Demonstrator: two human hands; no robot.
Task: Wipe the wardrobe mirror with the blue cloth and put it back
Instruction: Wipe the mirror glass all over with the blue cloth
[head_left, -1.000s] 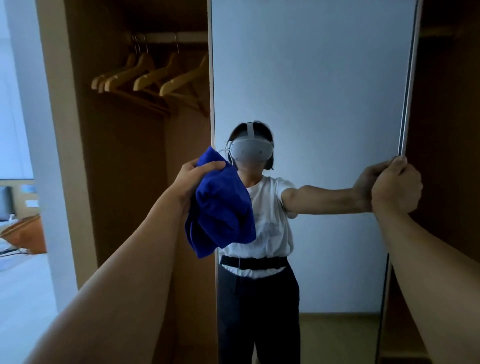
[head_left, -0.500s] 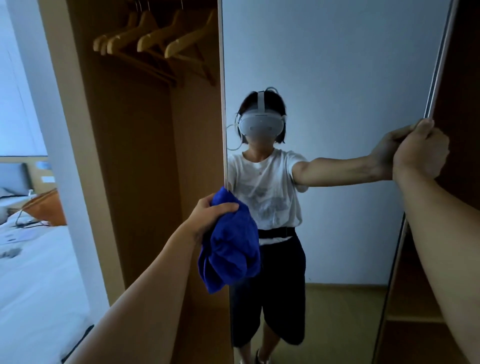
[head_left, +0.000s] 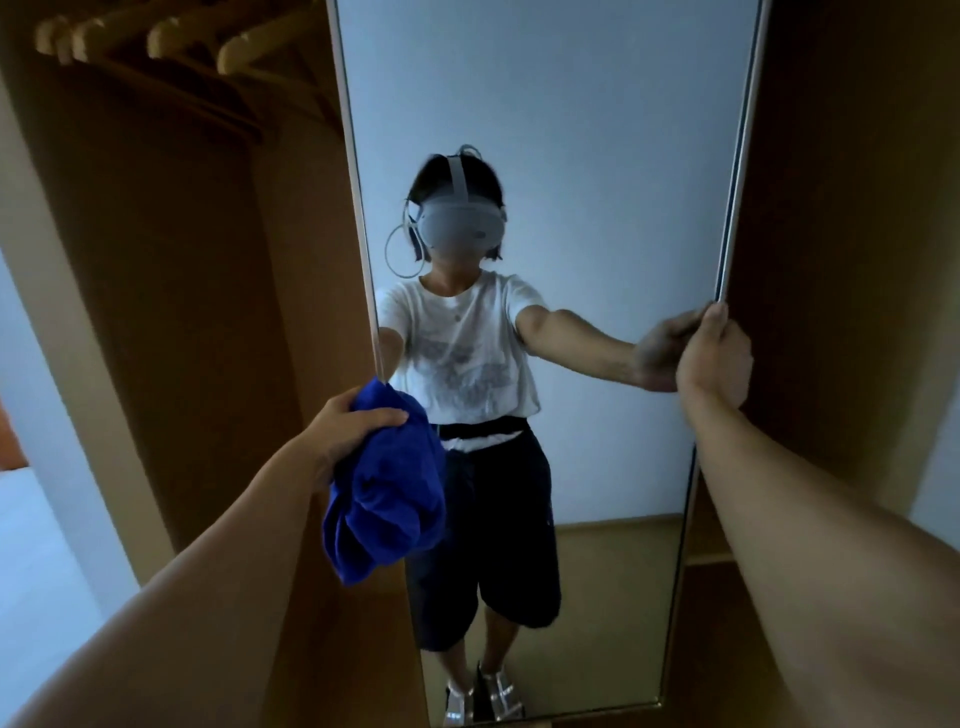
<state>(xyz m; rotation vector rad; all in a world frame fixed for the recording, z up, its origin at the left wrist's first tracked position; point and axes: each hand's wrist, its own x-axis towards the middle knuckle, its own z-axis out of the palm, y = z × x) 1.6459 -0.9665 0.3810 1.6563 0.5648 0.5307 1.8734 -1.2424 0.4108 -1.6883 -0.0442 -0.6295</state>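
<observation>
My left grip (head_left: 345, 434) clutches the bunched blue cloth (head_left: 387, 493) against the mirror (head_left: 597, 130) at its left edge; my right grip (head_left: 714, 356) clasps its right edge.

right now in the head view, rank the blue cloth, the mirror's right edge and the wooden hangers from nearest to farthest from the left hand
1. Blue cloth: bunched in the left hand, at the mirror's left edge.
2. Mirror's right edge: across the glass, gripped by the right hand.
3. Wooden hangers: up at the top left, inside the wardrobe.
</observation>
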